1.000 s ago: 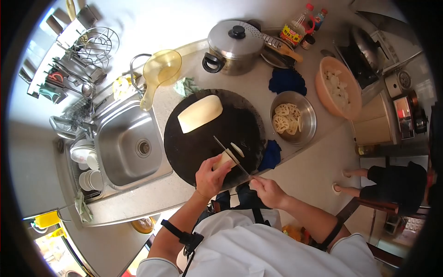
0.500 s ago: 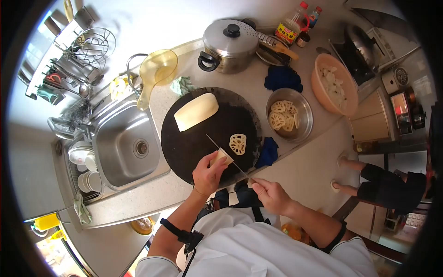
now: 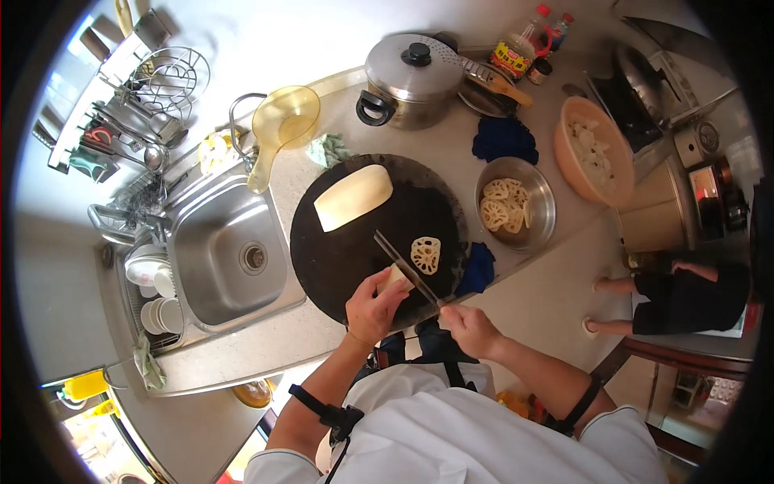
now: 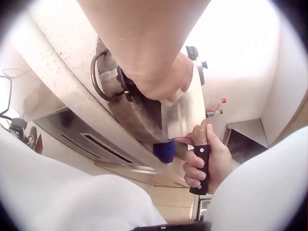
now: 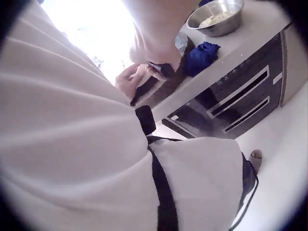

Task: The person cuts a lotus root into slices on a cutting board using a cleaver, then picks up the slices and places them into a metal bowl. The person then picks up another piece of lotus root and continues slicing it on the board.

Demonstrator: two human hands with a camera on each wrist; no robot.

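Observation:
On the round dark chopping board (image 3: 347, 266), the left hand (image 3: 372, 310) grips a short piece of lotus root (image 3: 393, 279) near the front edge. The right hand (image 3: 472, 331) holds a knife (image 3: 407, 268), its blade against the right side of that piece. In the left wrist view, the right hand's (image 4: 219, 161) fingers wrap the dark handle (image 4: 201, 166), and the wide blade (image 4: 177, 118) stands beside the left hand (image 4: 168, 84). One holed slice (image 3: 426, 256) lies flat right of the blade. A larger peeled piece (image 3: 353, 198) rests at the board's back.
A steel bowl of slices (image 3: 538, 227), blue cloths (image 3: 505, 140) and a peach basin (image 3: 566, 165) are on the right. Behind stand a lidded pot (image 3: 411, 81) and bottles (image 3: 514, 50). The sink (image 3: 230, 266) is left; another person (image 3: 685, 298) is at far right.
The slice, which leaned beside the knife a second ago, lies flat on the board. The knife blade has tilted slightly. The person at far right has shifted, and the head view has moved a little.

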